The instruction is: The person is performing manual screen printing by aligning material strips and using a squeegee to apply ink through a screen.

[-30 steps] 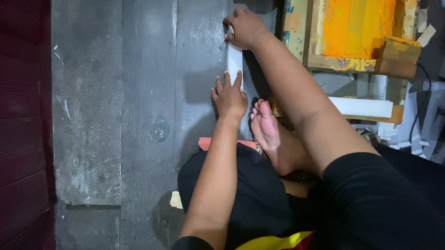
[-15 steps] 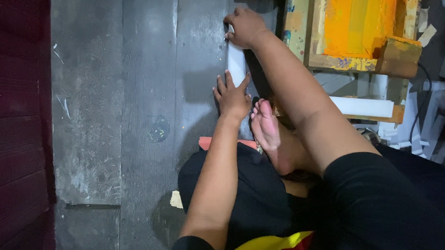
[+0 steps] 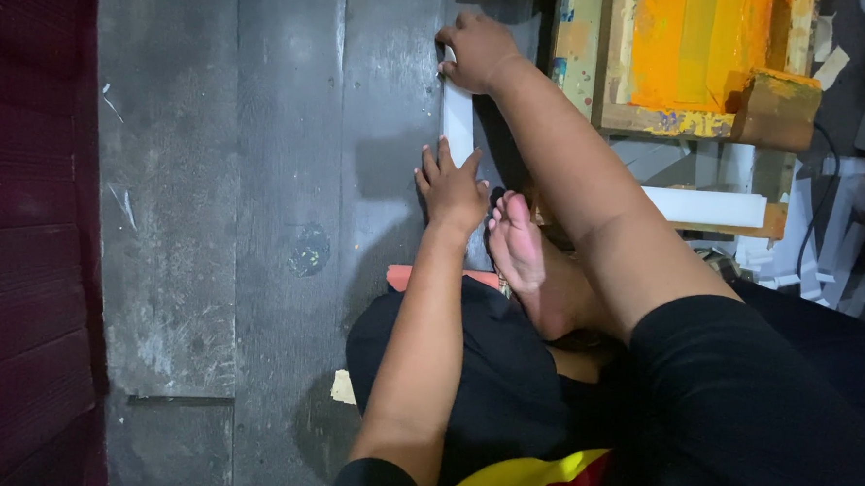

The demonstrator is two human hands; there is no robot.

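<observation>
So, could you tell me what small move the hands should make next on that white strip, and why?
Probably slide the left hand up the narrow white strip toward the right hand, pressing it flat. The right hand pins the far end and the left the near end on the grey worn floor, leaving the middle untouched.

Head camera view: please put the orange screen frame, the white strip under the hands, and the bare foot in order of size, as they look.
1. Orange screen frame, clearly largest, though cut by the picture edge.
2. White strip and bare foot: look alike; hands cover the strip's ends, and the foot is nearer the camera, so unsure.
</observation>
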